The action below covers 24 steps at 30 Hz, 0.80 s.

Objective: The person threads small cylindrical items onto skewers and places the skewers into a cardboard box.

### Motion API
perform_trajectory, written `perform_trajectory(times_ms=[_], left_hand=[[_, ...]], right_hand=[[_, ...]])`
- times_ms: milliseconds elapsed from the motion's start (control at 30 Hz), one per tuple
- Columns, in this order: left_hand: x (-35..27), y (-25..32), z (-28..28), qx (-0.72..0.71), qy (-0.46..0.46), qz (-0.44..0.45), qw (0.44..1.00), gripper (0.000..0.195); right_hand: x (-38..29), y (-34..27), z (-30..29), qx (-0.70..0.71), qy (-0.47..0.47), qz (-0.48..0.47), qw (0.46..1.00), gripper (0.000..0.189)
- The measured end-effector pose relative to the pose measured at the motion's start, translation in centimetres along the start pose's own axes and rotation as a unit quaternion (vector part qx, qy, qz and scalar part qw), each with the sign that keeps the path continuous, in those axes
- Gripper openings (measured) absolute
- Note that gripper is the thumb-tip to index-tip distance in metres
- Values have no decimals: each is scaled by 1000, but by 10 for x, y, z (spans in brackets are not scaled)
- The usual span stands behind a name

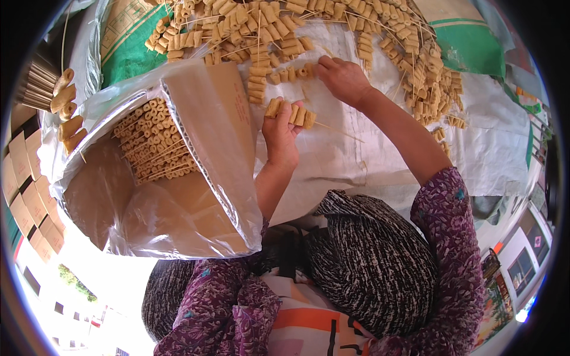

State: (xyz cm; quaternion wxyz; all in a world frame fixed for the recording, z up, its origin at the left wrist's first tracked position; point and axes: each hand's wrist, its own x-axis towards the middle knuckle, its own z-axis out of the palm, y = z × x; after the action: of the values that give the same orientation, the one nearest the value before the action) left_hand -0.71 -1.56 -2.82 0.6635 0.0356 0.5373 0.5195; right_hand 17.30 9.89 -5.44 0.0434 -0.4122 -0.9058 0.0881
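Note:
My left hand point(281, 133) holds a skewer of golden-brown rolled pieces point(304, 117), thumb across the rolls. Its bare stick points to the lower right. Farther up, my right hand point(344, 81) has its fingers closed at the right end of another skewer of rolls point(290, 74) lying on the whitish sheet point(338, 155); its fingertips are partly hidden. Left of my left hand a cardboard box point(222, 102) lined with clear plastic opens toward me. Skewered rolls point(156, 138) are stacked inside it, their hollow ends showing. The box hides part of my left forearm.
Loose piles of skewered rolls point(240, 22) spread along the far side, with another heap point(418, 75) at the right. Green-and-brown cardboard point(133, 58) lies beyond the box. One skewer point(67, 111) stands near the left edge. Stacked cartons point(31, 200) are farther left.

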Motion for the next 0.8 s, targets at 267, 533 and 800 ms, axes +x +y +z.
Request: perform_trajectory(times_ms=[267,533,800], left_hand=[[7,-4,-8,27,-16,-35,999,43],[15,4,-9,-46,-8,-111,993,43],[12,7,-2,19,-89,-22,996,41]], right_hand=[[15,3,-9,-21,-50,16,998,6],[-49,-38,-48,395,-149,240,874,14],[-60,-88,-53,369,-158,255,880,17]])
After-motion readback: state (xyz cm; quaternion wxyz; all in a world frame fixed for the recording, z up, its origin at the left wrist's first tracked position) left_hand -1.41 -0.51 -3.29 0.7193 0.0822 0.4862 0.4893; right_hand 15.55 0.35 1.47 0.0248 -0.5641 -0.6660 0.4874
